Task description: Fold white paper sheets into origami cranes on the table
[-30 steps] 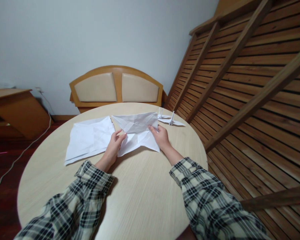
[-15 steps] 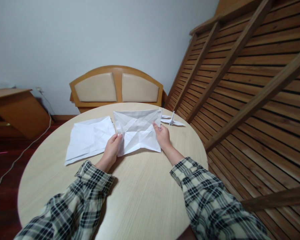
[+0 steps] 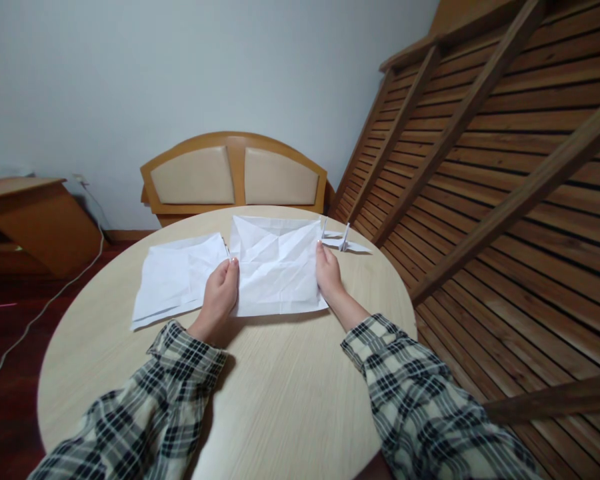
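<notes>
Left hand (image 3: 221,290) and right hand (image 3: 329,272), fingers gripping opposite edges of a thin, squarish white sheet (image 3: 277,267), crisscrossed with creases, over the round, pale, wood-grained bench (image 3: 290,393); spiky folded-paper figures (image 3: 344,245) perch near the right hand.

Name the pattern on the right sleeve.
The right sleeve is black, grey and cream plaid, clearest in the head view.

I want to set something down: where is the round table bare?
The round table is bare between the plaid sleeves, nearer than the held creased sheet, and between the paper stack and the table's left edge. Crowded: farther back, around the sheet, stack and paper cranes.
</notes>
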A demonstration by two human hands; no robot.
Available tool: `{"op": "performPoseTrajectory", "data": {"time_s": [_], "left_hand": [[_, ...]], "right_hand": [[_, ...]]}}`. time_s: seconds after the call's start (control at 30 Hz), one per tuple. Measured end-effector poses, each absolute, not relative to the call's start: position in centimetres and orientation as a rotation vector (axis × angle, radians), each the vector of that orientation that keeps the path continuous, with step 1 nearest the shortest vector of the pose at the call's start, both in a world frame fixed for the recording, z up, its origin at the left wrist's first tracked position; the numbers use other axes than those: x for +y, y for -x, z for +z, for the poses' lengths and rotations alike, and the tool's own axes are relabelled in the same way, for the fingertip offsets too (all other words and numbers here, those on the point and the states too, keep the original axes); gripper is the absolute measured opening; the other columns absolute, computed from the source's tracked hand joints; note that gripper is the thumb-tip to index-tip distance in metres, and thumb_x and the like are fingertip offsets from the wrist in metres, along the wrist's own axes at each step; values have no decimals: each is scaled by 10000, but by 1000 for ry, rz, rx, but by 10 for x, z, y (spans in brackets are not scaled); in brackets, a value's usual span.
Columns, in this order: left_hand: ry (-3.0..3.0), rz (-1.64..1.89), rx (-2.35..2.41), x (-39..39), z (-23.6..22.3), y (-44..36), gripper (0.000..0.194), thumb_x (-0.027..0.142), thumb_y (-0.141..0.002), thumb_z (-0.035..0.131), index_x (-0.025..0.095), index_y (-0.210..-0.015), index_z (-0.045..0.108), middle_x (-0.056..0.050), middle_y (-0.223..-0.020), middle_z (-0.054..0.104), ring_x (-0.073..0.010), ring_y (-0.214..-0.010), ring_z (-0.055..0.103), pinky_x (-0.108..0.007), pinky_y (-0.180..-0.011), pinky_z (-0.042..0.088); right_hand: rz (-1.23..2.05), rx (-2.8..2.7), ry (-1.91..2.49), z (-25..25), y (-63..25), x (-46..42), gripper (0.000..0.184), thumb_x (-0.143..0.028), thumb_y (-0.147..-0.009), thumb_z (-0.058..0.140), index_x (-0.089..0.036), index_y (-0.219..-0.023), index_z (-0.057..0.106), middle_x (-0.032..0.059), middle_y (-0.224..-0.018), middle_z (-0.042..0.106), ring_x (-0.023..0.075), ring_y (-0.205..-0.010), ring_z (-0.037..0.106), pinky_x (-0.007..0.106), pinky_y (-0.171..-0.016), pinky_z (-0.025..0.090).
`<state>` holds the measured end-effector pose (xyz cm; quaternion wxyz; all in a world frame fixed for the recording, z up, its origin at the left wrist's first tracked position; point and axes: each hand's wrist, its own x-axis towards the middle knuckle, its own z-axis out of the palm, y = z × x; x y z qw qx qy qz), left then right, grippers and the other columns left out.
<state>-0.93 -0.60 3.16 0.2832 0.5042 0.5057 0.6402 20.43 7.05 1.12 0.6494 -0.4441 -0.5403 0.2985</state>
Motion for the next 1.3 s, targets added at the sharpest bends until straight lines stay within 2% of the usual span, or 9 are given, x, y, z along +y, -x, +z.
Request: {"op": "performPoseTrajectory", "data": {"time_s": [0.27,0.57,0.7,0.77,0.87,0.97,1.03,1.1,1.3], "left_hand": [[-1561,1735,1455,-10,43,20,357,268,-875,577,197,-554,439,21,-551,372,-150,-579,313,-290,-571,207],[-1447,1888,1912,5,40,68,395,373,-931,433,212,-579,353,15,-582,358,-157,-610,354,-302,-594,249],[-1277,1661,2427,7,40,119,351,345,-901,406,203,-583,362,-4,-601,344,-196,-677,416,-358,-660,290],[-1259,1573,2557,4,37,141,308,361,-825,508,196,-594,388,-28,-636,386,-307,-872,473,-465,-759,320],[-1267,1444,2769,0,25,162,302,424,-754,574,168,-654,449,-123,-996,583,-485,-1139,424,-656,-841,281],[-1410,1526,2696,1,14,164,291,432,-775,562,145,-819,545,-157,-1406,439,-576,-1305,245,-739,-906,174],[-1589,1532,2636,4,12,153,319,365,-798,551,129,-1012,571,-184,-1510,319,-564,-1355,187,-736,-969,158],[-1817,1437,2592,9,13,135,427,314,-798,563,111,-1174,539,-222,-1498,339,-513,-1364,245,-713,-1034,172],[-2048,536,2467,18,0,92,602,489,-922,336,122,-1374,491,-245,-1508,329,-444,-1380,283,-633,-1078,227]], "right_hand": [[705,-1200,1094,4,-198,70,554,-711,-815,449,-184,-680,558,25,-652,583,181,-679,536,287,-651,467],[798,-1008,1214,-1,-213,82,476,-670,-818,462,-224,-655,460,-53,-436,415,116,-366,410,225,-365,296],[587,-1096,1273,-4,-233,94,346,-535,-851,482,-205,-762,540,-19,-585,548,147,-512,548,252,-506,443],[368,-1175,1351,-4,-243,96,251,-432,-852,515,-197,-822,600,32,-772,623,175,-708,607,309,-691,497],[67,-1281,1555,-4,-254,98,193,-279,-826,561,-210,-947,695,120,-1161,587,248,-1073,557,408,-941,428],[-35,-1358,1703,-10,-261,102,328,-227,-830,562,-243,-1135,680,129,-1407,451,310,-1291,408,474,-1033,340],[-45,-1399,1744,-16,-265,107,395,-250,-849,551,-228,-1237,626,130,-1485,378,327,-1360,322,504,-1072,284],[-33,-1439,1771,-21,-267,113,459,-291,-872,533,-187,-1318,558,147,-1528,317,327,-1404,254,515,-1109,225],[85,-1505,2014,-21,-269,123,558,-418,-950,425,-209,-1465,379,110,-1608,143,291,-1473,133,478,-1164,168]]}}
